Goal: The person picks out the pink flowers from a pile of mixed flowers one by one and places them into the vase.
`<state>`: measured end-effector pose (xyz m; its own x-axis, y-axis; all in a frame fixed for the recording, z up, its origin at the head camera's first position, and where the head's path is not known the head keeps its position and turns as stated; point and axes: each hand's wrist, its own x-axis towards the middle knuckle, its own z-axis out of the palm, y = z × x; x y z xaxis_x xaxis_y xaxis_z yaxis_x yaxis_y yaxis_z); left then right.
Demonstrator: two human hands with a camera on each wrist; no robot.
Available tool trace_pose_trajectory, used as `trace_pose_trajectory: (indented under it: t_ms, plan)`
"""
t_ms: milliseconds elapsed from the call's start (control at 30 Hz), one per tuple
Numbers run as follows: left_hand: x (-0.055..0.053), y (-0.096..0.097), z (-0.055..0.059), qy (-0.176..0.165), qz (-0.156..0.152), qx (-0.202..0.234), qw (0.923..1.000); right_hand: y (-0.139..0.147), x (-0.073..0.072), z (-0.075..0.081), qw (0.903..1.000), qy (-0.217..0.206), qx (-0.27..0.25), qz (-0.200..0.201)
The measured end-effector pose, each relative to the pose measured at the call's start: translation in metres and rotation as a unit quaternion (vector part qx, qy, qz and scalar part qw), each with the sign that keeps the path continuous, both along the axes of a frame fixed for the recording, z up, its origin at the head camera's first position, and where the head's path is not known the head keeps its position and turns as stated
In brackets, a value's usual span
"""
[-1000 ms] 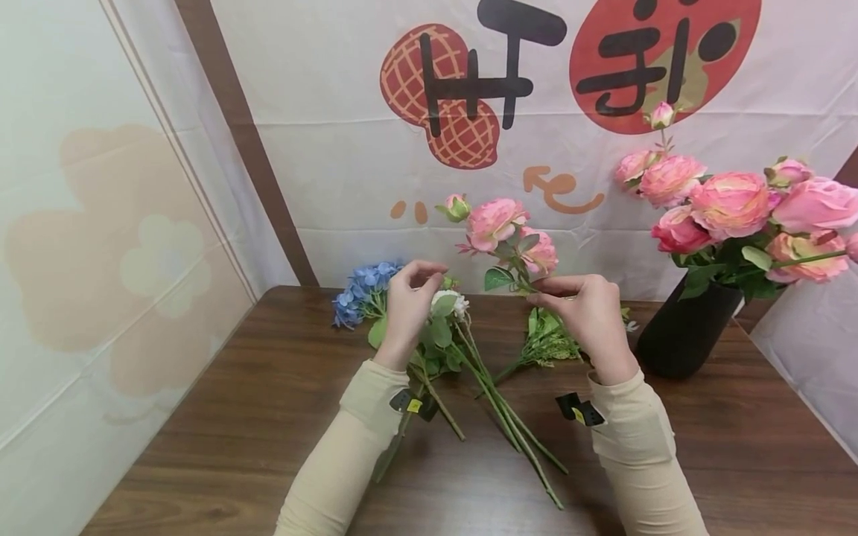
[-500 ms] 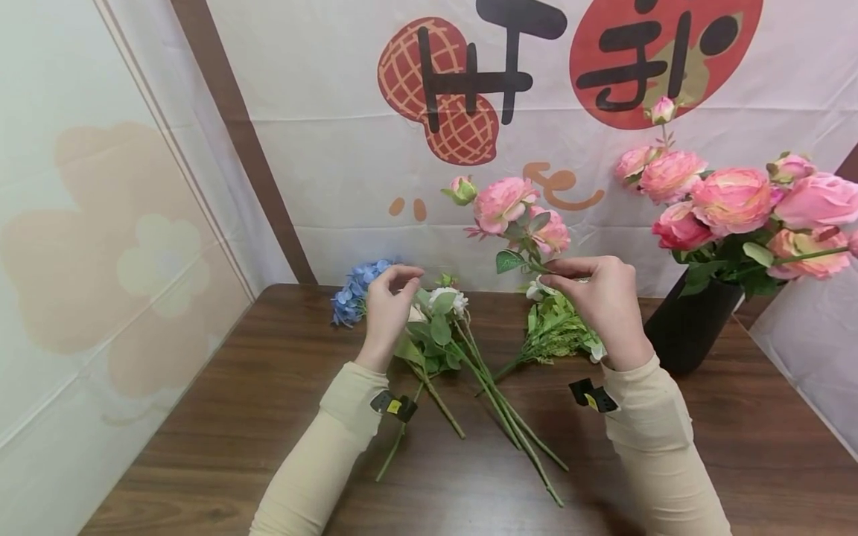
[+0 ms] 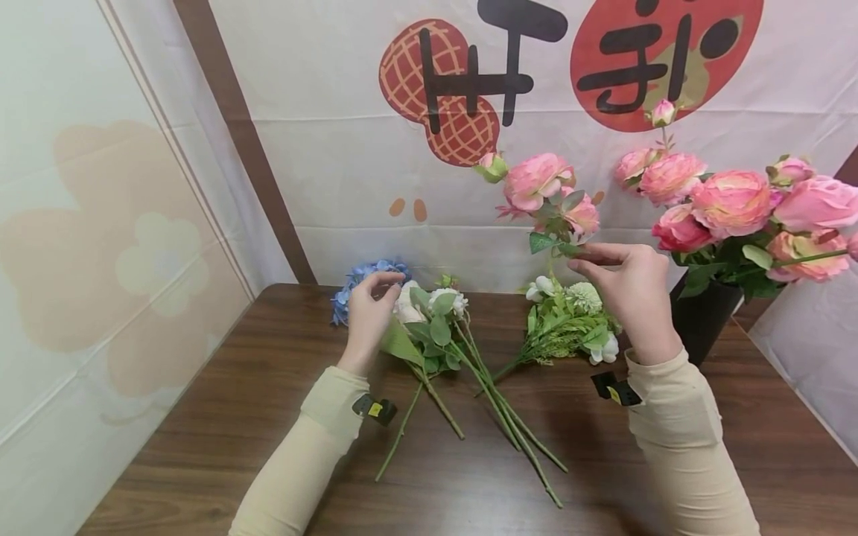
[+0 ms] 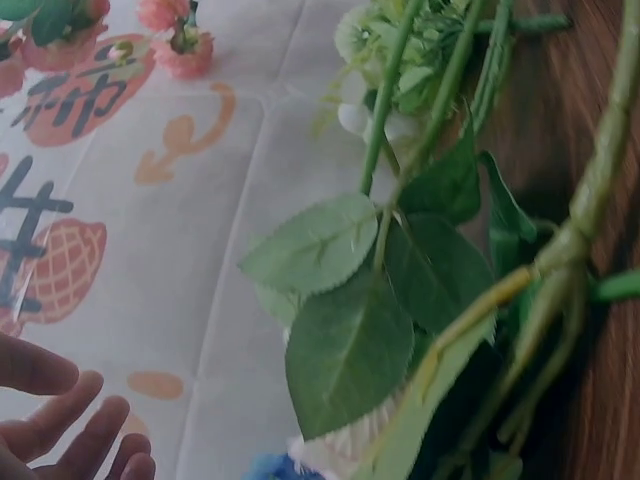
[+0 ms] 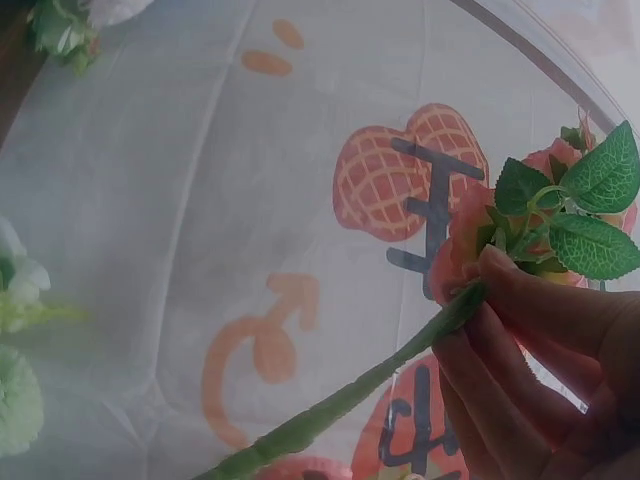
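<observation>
My right hand (image 3: 633, 298) pinches the stem of a pink peony spray (image 3: 539, 181) just under its blooms, held up above the table. In the right wrist view the green stem (image 5: 350, 405) runs down to the left from between the thumb and fingers. My left hand (image 3: 371, 320) hovers with loosely bent fingers beside a blue hydrangea (image 3: 340, 307) and a white flower (image 3: 407, 304), holding nothing. Left of the right hand lies a bunch of green and white flowers (image 3: 566, 324). To its right stands a black vase (image 3: 704, 324), partly hidden, filled with pink flowers (image 3: 731, 202).
Long green stems (image 3: 506, 417) lie crossed on the brown wooden table (image 3: 221, 447), pointing toward the near edge. A printed cloth (image 3: 335, 171) hangs behind the table, and another cloth panel (image 3: 100, 298) closes the left side.
My right hand has carried the pink peony spray to the right and upward, toward the vase. The left hand has drifted left and slightly down, over the blue hydrangea.
</observation>
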<state>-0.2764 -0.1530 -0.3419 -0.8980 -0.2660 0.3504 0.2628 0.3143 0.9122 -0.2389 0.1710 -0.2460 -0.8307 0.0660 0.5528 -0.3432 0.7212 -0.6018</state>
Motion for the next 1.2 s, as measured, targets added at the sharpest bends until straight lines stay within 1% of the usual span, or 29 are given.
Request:
trace_pose_trajectory:
  t_ms: [100, 233, 467, 567, 767, 867, 1033, 1200]
  plan:
    - [0.001, -0.005, -0.002, -0.007, 0.008, -0.005, 0.9999, 0.005, 0.000, 0.002, 0.9998, 0.020, 0.003, -0.007]
    - [0.002, -0.012, -0.004, -0.015, 0.017, -0.021, 0.9995, 0.012, 0.001, 0.005, 0.9986, 0.044, 0.013, -0.026]
    - [0.004, -0.024, -0.008, -0.027, 0.038, -0.043, 0.9980, 0.021, 0.002, 0.011, 0.9966, 0.071, 0.019, -0.038]
    - [0.003, -0.028, -0.010, -0.035, 0.043, -0.046, 0.9974, 0.026, 0.002, 0.013, 0.9960, 0.072, 0.014, -0.051]
    - [0.005, -0.033, -0.014, -0.045, 0.038, -0.050, 0.9970, 0.037, 0.003, 0.017, 0.9930, 0.075, -0.017, -0.089]
    - [0.007, -0.035, -0.016, -0.046, 0.043, -0.065, 0.9959, 0.042, 0.004, 0.017, 0.9908, 0.089, -0.042, -0.093]
    - [0.008, -0.040, -0.019, -0.049, 0.053, -0.082, 0.9940, 0.046, 0.003, 0.019, 0.9880, 0.104, -0.080, -0.081]
    - [0.009, -0.049, -0.025, -0.063, 0.057, -0.093, 0.9920, 0.050, 0.005, 0.020, 0.9846, 0.122, -0.093, -0.083]
